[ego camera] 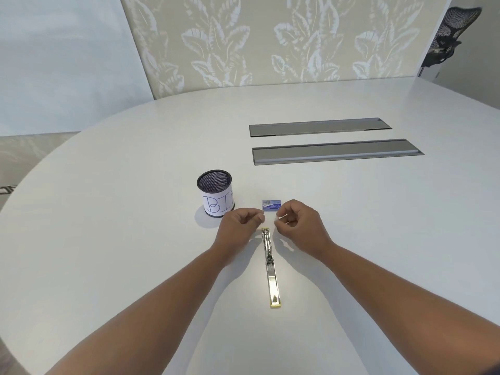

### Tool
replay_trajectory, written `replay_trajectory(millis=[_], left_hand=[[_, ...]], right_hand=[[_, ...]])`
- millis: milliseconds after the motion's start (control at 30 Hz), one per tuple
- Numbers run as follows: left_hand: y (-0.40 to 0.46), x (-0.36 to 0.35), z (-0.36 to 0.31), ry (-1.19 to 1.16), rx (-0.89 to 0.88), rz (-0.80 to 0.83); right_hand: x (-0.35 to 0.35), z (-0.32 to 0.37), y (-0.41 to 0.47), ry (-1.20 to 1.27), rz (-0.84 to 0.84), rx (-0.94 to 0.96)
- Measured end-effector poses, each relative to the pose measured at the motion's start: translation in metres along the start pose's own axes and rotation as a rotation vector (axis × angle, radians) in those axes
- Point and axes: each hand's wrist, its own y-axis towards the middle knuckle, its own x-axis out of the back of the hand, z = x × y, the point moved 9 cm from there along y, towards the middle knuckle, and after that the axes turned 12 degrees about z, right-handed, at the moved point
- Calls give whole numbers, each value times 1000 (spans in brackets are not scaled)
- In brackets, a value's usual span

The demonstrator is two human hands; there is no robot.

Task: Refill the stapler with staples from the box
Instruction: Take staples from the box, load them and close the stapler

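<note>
The stapler (270, 269) lies flat on the white table (108, 212), swung fully open into one long metal strip with yellow ends. Just beyond its far end sits the small blue staple box (272, 206). My left hand (240, 226) hovers left of the stapler's far end with fingers curled and thumb against forefinger; nothing shows in it. My right hand (300, 226) hovers to the right, pinching a small pale strip of staples (276, 218) between its fingertips. Both hands are just in front of the box.
A black mesh cup (215, 193) with a paper label reading "BIN" stands left of the box, close behind my left hand. Two grey cable-tray lids (335, 152) are set into the table further back. A patterned divider closes off the far edge.
</note>
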Motion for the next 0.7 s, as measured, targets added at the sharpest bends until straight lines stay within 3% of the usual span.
replay_trajectory(millis=[267,700], left_hand=[[1,-15,-26,-143,15,144],[-8,-6,-9,-82,56,86]], right_hand=[[-16,41,-4,-67,113,155],[-19,1,-37,38,12,18]])
